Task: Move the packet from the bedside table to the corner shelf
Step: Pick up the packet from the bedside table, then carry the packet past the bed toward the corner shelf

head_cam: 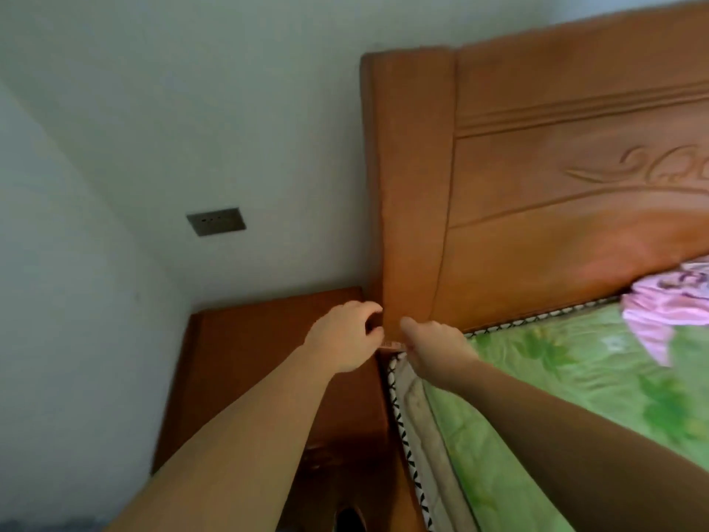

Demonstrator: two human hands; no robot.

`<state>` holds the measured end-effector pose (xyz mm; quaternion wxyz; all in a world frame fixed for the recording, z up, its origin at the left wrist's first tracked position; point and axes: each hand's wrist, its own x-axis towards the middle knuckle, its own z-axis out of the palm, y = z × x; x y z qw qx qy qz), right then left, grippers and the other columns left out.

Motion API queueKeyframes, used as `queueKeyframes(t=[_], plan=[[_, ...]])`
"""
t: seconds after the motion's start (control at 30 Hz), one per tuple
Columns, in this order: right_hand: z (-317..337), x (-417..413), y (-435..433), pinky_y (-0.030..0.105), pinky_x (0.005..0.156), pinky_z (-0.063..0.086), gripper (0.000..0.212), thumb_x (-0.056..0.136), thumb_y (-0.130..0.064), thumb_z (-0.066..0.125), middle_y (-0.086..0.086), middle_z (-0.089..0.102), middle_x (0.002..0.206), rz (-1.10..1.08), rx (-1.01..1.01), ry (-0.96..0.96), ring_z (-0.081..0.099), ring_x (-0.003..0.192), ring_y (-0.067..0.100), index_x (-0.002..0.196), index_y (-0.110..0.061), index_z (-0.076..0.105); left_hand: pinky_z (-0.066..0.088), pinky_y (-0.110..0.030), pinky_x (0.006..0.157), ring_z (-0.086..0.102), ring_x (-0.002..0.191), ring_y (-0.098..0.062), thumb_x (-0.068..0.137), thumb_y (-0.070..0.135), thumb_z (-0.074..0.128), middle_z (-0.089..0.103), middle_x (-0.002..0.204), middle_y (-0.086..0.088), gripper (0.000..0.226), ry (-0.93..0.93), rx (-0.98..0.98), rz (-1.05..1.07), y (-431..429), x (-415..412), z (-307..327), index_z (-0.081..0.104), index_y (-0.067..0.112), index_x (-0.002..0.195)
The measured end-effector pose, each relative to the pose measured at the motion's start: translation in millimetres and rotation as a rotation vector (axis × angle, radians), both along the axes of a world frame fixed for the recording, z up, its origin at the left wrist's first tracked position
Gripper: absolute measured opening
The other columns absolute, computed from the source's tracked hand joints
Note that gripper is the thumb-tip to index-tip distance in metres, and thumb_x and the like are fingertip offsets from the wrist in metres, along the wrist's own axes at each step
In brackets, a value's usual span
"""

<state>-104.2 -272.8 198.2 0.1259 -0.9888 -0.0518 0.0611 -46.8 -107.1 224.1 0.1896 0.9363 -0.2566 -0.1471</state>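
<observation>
Only a small pinkish edge of the packet [392, 344] shows, at the back right corner of the brown bedside table [245, 362], against the foot of the headboard. My left hand [343, 337] hovers over that corner with thumb and fingers curled and apart, its fingertips just above the packet. My right hand [437, 349] comes in from the bed side, thumb raised, with its fingers folded against the packet's right end. Both hands hide most of the packet, and I cannot tell whether the right one grips it. No corner shelf is in view.
The tall orange-brown headboard [537, 186] rises right behind the hands. A bed with a green floral sheet [575, 397] and a pink cloth [663, 309] lies to the right. White walls meet in a corner left of the table, with a wall socket [216, 221].
</observation>
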Motion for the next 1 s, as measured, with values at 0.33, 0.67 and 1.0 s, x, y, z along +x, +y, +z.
queueKeyframes(t=[0.33,0.67,1.0], plan=[[140,-116,-112,0.036,0.049,0.032,0.016,0.080,-0.012,0.049,0.014,0.064,0.077,-0.308,-0.079,-0.325,0.059,0.068,0.040,0.090,-0.018,0.037,0.044,-0.035,0.067,0.062,0.093,-0.029,0.088,0.033,0.048,0.069,0.095,-0.004,0.024,-0.526,0.088,-0.348,-152,-94,131,0.068,0.021,0.095],[195,-296,-233,0.032,0.064,0.041,0.018,0.086,-0.010,0.049,0.012,0.067,0.092,-0.979,-0.306,-0.215,0.064,0.087,0.034,0.093,-0.014,0.065,0.045,-0.038,0.085,0.059,0.103,-0.025,0.087,0.051,0.054,0.069,0.107,-0.002,0.038,-0.552,-0.193,-0.824,-323,-215,176,0.067,0.021,0.107],[224,-568,-227,0.031,0.061,0.041,0.016,0.088,-0.013,0.049,0.010,0.069,0.092,-1.730,-0.466,-0.022,0.066,0.086,0.033,0.093,-0.017,0.064,0.041,-0.038,0.101,0.047,0.126,-0.024,0.090,0.049,0.047,0.053,0.139,-0.004,0.057,-0.359,-0.308,-1.395,-440,-407,183,0.041,0.023,0.140]])
